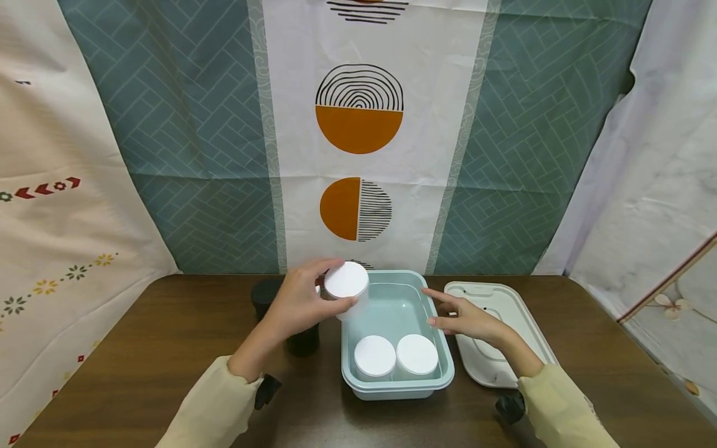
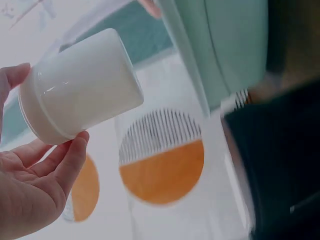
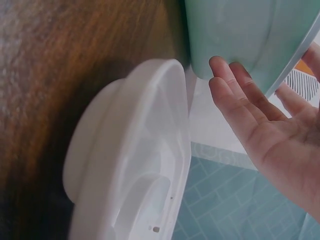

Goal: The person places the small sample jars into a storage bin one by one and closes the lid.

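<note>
My left hand [image 1: 302, 297] grips a white lidded jar [image 1: 347, 280] between thumb and fingers, above the far left part of a pale green plastic bin [image 1: 392, 311]. In the left wrist view, the jar [image 2: 85, 85] is tilted, with the fingers around its lid end. Two similar white jars [image 1: 374, 357] stand side by side at the near end of the bin. My right hand [image 1: 465, 316] is at the bin's right rim, its fingers extended. The right wrist view shows those fingers [image 3: 240, 100] loosely spread beside the bin wall, holding nothing.
A white plastic lid [image 1: 484, 367] lies on the brown wooden table [image 1: 185, 348] to the right of the bin, partly under my right forearm. Dark containers [image 1: 302, 342] stand left of the bin, partly hidden by my left hand. A patterned curtain [image 1: 358, 168] hangs behind the table.
</note>
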A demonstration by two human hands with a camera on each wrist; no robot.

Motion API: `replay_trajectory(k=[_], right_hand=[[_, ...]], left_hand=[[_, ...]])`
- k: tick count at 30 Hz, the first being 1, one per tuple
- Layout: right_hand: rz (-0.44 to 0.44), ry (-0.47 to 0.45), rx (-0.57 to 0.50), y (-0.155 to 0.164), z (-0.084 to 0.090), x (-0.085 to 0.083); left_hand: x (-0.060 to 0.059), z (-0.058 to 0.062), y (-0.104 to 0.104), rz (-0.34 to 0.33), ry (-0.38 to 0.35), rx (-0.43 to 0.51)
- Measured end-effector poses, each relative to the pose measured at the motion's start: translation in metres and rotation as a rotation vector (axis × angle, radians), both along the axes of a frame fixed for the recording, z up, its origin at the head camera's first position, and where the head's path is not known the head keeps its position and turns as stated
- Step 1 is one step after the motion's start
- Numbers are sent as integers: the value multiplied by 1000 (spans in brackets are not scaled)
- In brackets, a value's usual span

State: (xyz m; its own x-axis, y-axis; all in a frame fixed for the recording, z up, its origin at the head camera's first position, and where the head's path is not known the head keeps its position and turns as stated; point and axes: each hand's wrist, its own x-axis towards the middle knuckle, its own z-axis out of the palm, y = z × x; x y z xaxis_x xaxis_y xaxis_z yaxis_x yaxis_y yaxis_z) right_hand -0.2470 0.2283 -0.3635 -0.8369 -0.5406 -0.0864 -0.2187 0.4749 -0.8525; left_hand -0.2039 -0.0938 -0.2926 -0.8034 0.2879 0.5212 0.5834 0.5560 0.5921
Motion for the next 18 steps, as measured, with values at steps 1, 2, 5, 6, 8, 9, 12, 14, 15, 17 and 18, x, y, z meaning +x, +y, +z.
replay_trajectory(k=[1,2,5,6,8,9,12,14,15,17,18], right_hand=[[-1,-1,-2,0,0,0],[-2,-2,-3,0,-1,0],[-4,-10,-7,-1,-1,-1],[-5,-13,-8,-1,-1,-1],[-6,-15,-7,-1,-1,-2],[-8,-16,-8,-1,-1,-2],[-9,-18,-10,-1,0,-1],[-5,-20,-13,-1,0,-2],[-3,-22,-16,0,0,-2],[2,-23,-20,0,-1,-2],[3,-24,-22,0,-1,-2]], left_hand=[[-1,-2,5,-10,-8,-6],[-3,-3,11,-19,-21,-7],[-6,-9,24,-46,-62,6],[-8,-11,27,-60,-77,16],[-10,-15,34,-76,-108,35],[-11,-17,38,-82,-121,42],[-14,-23,47,-103,-169,50],[-16,-27,52,-115,-191,41],[-17,-29,54,-123,-196,36],[-19,-33,58,-145,-197,19],[-20,-35,60,-156,-195,7]])
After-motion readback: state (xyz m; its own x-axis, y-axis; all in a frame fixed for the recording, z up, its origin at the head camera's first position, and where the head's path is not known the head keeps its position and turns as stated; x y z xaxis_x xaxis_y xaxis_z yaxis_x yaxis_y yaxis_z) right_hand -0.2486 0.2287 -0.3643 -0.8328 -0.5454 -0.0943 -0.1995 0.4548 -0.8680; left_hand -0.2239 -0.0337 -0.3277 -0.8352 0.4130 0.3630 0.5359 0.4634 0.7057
